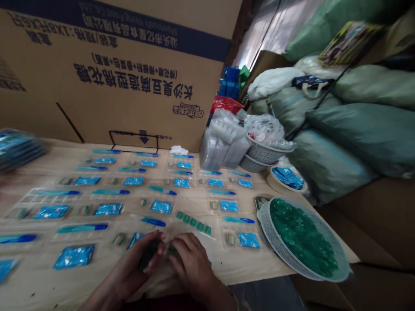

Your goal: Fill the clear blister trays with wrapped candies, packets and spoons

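My left hand [138,261] and my right hand [189,259] meet at the table's front edge, over a clear plastic tray. The left hand's fingers curl round a dark green piece [149,254]. The right hand's fingers are bent and pinch at small green pieces [171,249] by the left fingertips; what they grip is too small to name. Just beyond the hands lies a row of green squares [193,221] in a clear tray. A white basket [269,233] full of green pieces [301,235] stands at the right.
Rows of clear trays with blue packets [108,209] and blue pens [82,228] cover the table [42,280]. A large printed carton [113,73] stands behind. Bags of clear parts [220,142], more baskets [266,153] and green sacks [356,129] crowd the right.
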Tool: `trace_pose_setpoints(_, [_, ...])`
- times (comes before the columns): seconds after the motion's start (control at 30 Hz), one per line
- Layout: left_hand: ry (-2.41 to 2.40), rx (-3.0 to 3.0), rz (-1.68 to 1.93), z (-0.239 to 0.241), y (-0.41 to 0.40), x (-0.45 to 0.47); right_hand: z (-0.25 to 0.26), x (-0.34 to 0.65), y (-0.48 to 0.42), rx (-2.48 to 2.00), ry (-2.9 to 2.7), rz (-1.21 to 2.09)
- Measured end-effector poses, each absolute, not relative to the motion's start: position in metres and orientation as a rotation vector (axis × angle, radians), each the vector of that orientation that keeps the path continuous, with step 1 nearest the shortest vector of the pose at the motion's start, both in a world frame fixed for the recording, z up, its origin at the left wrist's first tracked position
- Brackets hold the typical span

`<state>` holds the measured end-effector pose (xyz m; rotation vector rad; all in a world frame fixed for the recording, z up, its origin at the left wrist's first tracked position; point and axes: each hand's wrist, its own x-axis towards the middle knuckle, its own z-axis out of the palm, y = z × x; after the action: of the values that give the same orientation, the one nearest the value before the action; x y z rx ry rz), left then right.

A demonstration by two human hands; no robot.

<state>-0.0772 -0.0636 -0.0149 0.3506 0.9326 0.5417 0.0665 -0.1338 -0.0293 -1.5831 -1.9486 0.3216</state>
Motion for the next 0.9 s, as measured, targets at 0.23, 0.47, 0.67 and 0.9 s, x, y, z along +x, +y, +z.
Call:
trace_pose_setpoints(0.23, [0.793, 0.022, 0.542, 0.007, -0.067, -0.026, -0.031, 0.068, -0.136, -1.434, -1.924, 0.050])
trace_pose_setpoints(0.47, [0.483, 0.311, 0.297, 0.003, -0.094, -0.008, -0.038, 0.116, -0.152, -1.535, -1.870, -0.133])
trace_pose_setpoints(0.67, [0.588, 1.305, 0.221, 0.008, -0.091, -0.026, -0.013, 0.270, -0.217, -2.161, -1.324, -0.865])
trace_pose_setpoints(0.9, [1.204, 2.419, 0.559, -0.028, -0.081, -0.116, -0.025, 0.285, -0.224, -1.980, -1.761, -0.932])
